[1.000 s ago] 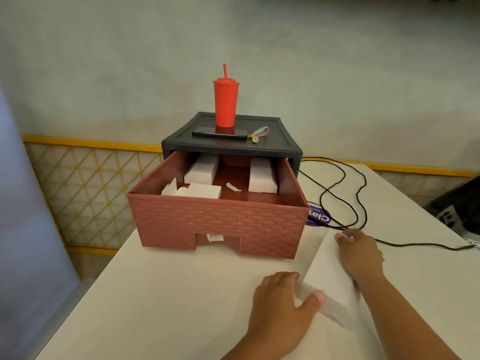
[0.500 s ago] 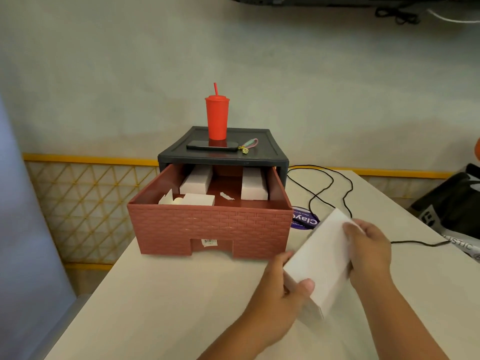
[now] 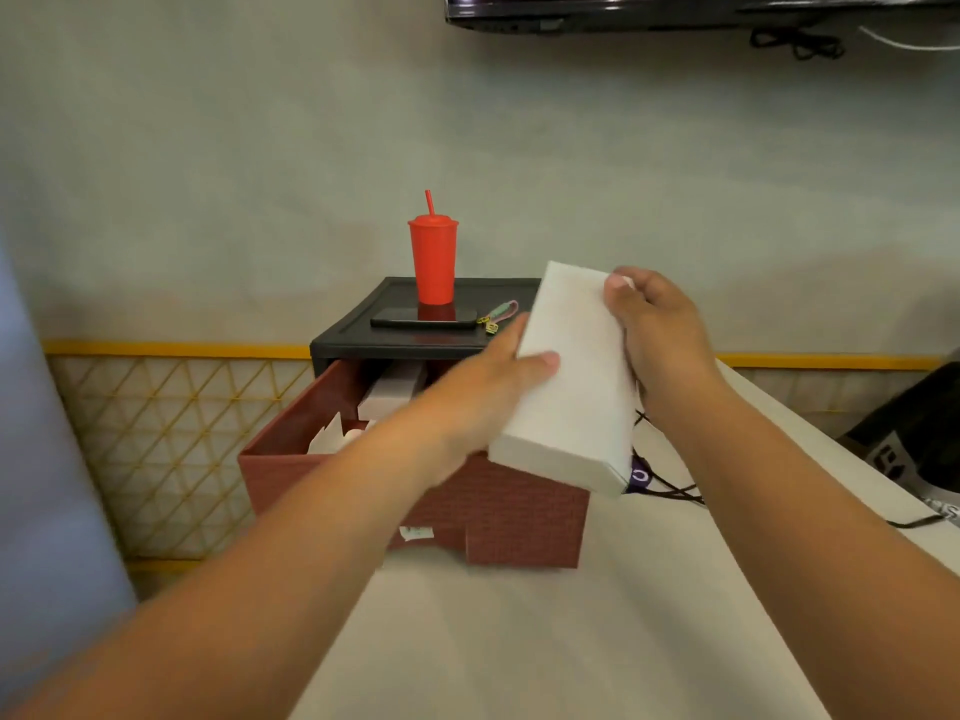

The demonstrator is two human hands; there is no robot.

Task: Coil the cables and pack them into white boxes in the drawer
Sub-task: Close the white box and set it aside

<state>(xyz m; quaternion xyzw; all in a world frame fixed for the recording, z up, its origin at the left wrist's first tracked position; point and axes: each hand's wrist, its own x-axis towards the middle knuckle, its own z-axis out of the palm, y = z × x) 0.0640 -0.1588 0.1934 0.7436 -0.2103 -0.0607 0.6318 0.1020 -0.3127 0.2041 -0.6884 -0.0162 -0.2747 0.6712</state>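
Note:
Both hands hold one long white box (image 3: pixel 571 387) in the air above the right half of the pulled-out red-brown drawer (image 3: pixel 291 459). My left hand (image 3: pixel 488 387) grips its left side with the thumb on top. My right hand (image 3: pixel 660 335) grips its right side and far end. The box is closed and tilted, far end higher. Inside the drawer, other white boxes (image 3: pixel 392 397) lie at the left; the rest is hidden behind my arms. A black cable (image 3: pixel 670 491) lies loose on the white table (image 3: pixel 519 641) to the right of the drawer.
The drawer belongs to a dark grey cabinet (image 3: pixel 353 340) bearing a red tumbler with a straw (image 3: pixel 432 262), a black phone (image 3: pixel 423 318) and a key strap (image 3: pixel 501 311). A black bag (image 3: pixel 914 439) stands at the table's right edge. A wall-mounted screen (image 3: pixel 675 7) hangs above.
Both hands lifted the white box off the table and carried it up and forward, to above the drawer's right side. The camera view tilted upward.

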